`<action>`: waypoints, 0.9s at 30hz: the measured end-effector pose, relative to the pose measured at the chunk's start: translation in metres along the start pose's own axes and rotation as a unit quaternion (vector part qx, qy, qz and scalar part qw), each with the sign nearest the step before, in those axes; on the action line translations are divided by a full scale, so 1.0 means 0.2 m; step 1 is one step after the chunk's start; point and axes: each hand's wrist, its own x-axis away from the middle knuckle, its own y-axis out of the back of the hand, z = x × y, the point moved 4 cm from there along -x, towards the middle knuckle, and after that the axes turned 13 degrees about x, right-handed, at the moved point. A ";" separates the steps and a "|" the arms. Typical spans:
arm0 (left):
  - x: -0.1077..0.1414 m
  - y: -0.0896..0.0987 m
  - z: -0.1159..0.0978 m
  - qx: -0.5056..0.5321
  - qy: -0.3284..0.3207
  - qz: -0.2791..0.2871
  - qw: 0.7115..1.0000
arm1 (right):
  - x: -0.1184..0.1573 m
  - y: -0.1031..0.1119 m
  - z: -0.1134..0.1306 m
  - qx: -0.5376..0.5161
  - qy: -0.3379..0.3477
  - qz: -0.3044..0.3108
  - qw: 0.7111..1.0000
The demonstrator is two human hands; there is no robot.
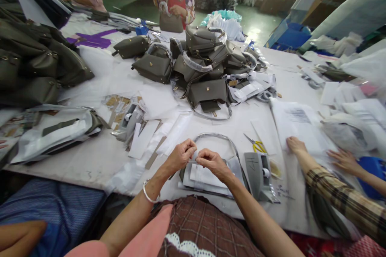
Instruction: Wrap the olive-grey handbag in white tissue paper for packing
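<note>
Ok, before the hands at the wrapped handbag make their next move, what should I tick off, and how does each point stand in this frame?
1. Both hands on the work: ok. The left hand and right hand pinch together at the top of the white paper-wrapped grey handbag.
2. Bag flat on the white table: ok.
3. Its clear-wrapped curved handle free of clutter: ok.
4. Grey tape dispenser close beside the right hand: ok.
5. Yellow-handled scissors away from the fingers: ok.
6. Co-worker's hand in a plaid sleeve apart from the bag: ok.
</note>
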 end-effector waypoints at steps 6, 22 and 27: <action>-0.02 0.08 0.06 -0.064 -0.015 -0.044 0.997 | 0.03 0.03 0.04 -0.049 0.002 0.029 0.998; -0.02 -0.29 0.28 0.106 0.060 0.146 0.982 | 0.02 0.12 0.06 -0.215 -0.059 -0.112 0.968; -0.08 -0.23 0.33 0.102 0.080 0.132 0.983 | -0.04 0.17 -0.05 -0.269 -0.087 -0.169 0.944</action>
